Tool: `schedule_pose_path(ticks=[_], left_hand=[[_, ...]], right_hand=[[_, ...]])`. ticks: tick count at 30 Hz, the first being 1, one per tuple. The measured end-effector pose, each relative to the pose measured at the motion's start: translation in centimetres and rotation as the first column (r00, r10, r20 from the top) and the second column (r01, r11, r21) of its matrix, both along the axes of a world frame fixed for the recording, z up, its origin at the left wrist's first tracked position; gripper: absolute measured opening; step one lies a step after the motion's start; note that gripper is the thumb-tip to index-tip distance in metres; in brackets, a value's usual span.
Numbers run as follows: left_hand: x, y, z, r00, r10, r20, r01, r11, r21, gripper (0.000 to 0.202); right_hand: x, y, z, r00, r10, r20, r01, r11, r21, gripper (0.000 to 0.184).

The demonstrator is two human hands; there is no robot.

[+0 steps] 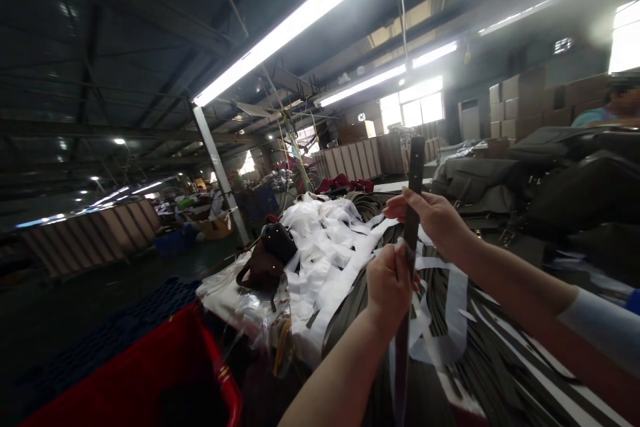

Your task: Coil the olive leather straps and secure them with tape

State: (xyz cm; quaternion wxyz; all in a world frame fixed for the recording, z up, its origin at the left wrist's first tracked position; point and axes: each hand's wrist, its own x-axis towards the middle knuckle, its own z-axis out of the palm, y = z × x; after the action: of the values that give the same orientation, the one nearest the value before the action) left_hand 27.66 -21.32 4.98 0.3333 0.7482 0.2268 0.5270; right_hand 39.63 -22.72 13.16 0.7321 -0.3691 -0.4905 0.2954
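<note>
A long dark strap [415, 167] stands almost upright in front of me, its top end near the far windows. My left hand [387, 287] is closed around its lower part. My right hand [433, 213] pinches it higher up, fingers wrapped round the strap. Below both hands the table holds a heap of dark straps [500, 373] mixed with white paper strips [325, 247]. A brown and black handbag [267, 257] lies left of the white strips.
A red plastic crate [150, 380] sits at the lower left. Dark bags [575, 180] are piled at the right, with another person [613, 107] behind them. Stacked cardboard boxes [515, 103] and striped partitions [90, 230] stand farther back.
</note>
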Motion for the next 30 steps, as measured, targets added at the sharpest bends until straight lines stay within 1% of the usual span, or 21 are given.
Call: schedule_pose_path(ticks=[2, 5, 7, 8, 10, 12, 14, 16, 18, 20, 23, 27, 30], left_hand=[[0.2, 0.1, 1.4, 1.0, 0.021, 0.019, -0.022, 0.999, 0.024, 0.048], [0.1, 0.3, 4.0, 0.994, 0.074, 0.078, -0.083, 0.99, 0.111, 0.05], [0.0, 0.4, 5.0, 0.992, 0.074, 0.098, -0.087, 0.986, 0.141, 0.05], [0.0, 0.4, 5.2, 0.994, 0.06, 0.094, -0.072, 0.988, 0.137, 0.049], [0.1, 0.4, 4.9, 0.998, 0.012, 0.064, -0.019, 0.994, 0.104, 0.048], [0.3, 0.3, 4.4, 0.999, -0.03, 0.039, 0.027, 0.997, 0.069, 0.046], [0.5, 0.2, 4.4, 0.998, -0.051, 0.039, 0.049, 0.997, 0.054, 0.046], [0.6, 0.2, 5.0, 0.997, -0.055, 0.053, 0.052, 0.997, 0.059, 0.046], [0.6, 0.2, 6.0, 0.996, -0.056, 0.072, 0.051, 0.996, 0.074, 0.047], [0.5, 0.3, 7.2, 0.995, -0.056, 0.085, 0.048, 0.995, 0.091, 0.047], [0.4, 0.6, 8.4, 0.993, -0.052, 0.11, 0.042, 0.995, 0.091, 0.047], [0.3, 0.8, 9.0, 0.988, -0.059, 0.145, 0.047, 0.995, 0.086, 0.045], [0.2, 0.7, 9.3, 0.984, -0.014, 0.175, -0.01, 0.991, 0.134, 0.043]], right_hand=[[-0.3, -0.2, 0.2, 0.999, 0.023, 0.047, -0.022, 1.0, -0.021, 0.056], [-1.5, -0.6, -0.7, 0.99, 0.071, 0.118, -0.061, 0.994, -0.087, 0.06], [-1.8, -0.9, -0.7, 0.984, 0.072, 0.16, -0.06, 0.995, -0.083, 0.058], [-1.7, -0.9, -0.4, 0.985, 0.047, 0.163, -0.039, 0.998, -0.053, 0.055], [-0.9, -0.9, 1.0, 0.992, -0.036, 0.125, 0.032, 0.999, 0.036, 0.047], [0.2, -0.7, 2.8, 0.989, -0.14, 0.049, 0.132, 0.982, 0.135, 0.038], [1.0, -0.6, 4.4, 0.975, -0.219, 0.02, 0.21, 0.954, 0.212, 0.039], [1.2, -0.4, 5.4, 0.957, -0.281, 0.063, 0.255, 0.928, 0.271, 0.042], [1.1, -0.4, 5.9, 0.936, -0.328, 0.126, 0.276, 0.909, 0.313, 0.034], [0.6, -0.6, 6.0, 0.922, -0.345, 0.174, 0.275, 0.902, 0.333, 0.026], [-0.1, -0.9, 5.6, 0.924, -0.319, 0.208, 0.24, 0.912, 0.332, 0.023], [-1.4, -1.4, 4.2, 0.93, -0.277, 0.242, 0.203, 0.934, 0.293, 0.023], [-2.4, -1.5, 3.0, 0.934, -0.261, 0.244, 0.19, 0.941, 0.279, 0.023]])
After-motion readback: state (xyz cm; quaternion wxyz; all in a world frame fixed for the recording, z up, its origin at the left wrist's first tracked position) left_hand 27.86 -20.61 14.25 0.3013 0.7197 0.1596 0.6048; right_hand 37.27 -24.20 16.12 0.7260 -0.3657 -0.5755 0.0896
